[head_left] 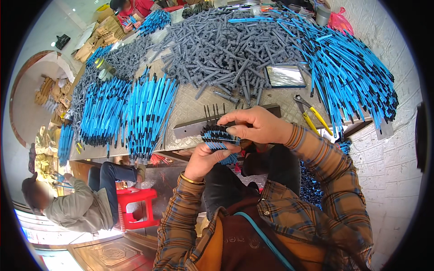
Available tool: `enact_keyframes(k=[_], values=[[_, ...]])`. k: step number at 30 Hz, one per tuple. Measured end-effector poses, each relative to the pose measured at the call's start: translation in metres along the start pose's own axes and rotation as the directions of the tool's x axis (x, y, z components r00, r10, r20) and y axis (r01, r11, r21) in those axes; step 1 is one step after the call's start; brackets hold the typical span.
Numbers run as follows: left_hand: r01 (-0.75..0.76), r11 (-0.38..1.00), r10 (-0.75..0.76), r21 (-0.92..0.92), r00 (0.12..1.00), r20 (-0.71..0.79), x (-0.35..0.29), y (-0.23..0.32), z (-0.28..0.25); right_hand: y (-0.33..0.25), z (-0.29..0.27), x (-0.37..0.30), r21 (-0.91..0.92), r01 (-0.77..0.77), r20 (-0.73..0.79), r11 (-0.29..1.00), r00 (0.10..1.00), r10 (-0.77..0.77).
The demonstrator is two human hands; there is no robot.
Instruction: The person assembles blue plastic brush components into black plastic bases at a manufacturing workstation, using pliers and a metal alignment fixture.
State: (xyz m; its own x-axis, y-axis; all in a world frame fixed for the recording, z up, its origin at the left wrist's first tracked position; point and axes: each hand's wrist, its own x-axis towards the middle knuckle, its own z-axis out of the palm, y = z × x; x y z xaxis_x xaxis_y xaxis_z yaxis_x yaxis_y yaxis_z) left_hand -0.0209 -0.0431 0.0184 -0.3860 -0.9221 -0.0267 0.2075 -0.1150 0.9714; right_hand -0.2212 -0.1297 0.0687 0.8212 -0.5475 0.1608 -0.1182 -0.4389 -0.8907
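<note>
My left hand (205,160) is closed around a bundle of thin blue sticks with black ends (216,141), held over my lap at the table's front edge. My right hand (260,125) is at the bundle's black ends, with thumb and index finger curled close together. Whatever lies between those fingertips is too small to make out. Just beyond the bundle, a metal bar (192,129) lies along the table edge, and several thin dark pins (214,111) stand upright there.
Grey plastic parts (226,49) are heaped mid-table. Blue sticks lie in piles at right (352,72) and left (151,110). Yellow-handled pliers (312,115) and a shiny flat pack (285,77) lie nearer. One person (81,203) sits at left near a red stool (135,207); another (135,8) works across.
</note>
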Motion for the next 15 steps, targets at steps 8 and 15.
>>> enact_keyframes(k=[8,15], values=[[-0.018,1.0,0.018,0.015,1.0,0.002,-0.001,0.0,-0.002,-0.007,0.009,0.0,-0.245,0.09,-0.105,0.965,0.987,-0.118],[-0.019,1.0,0.019,0.009,1.0,0.003,-0.001,0.001,-0.002,-0.004,0.02,-0.002,-0.142,0.091,-0.217,0.986,0.969,-0.12]])
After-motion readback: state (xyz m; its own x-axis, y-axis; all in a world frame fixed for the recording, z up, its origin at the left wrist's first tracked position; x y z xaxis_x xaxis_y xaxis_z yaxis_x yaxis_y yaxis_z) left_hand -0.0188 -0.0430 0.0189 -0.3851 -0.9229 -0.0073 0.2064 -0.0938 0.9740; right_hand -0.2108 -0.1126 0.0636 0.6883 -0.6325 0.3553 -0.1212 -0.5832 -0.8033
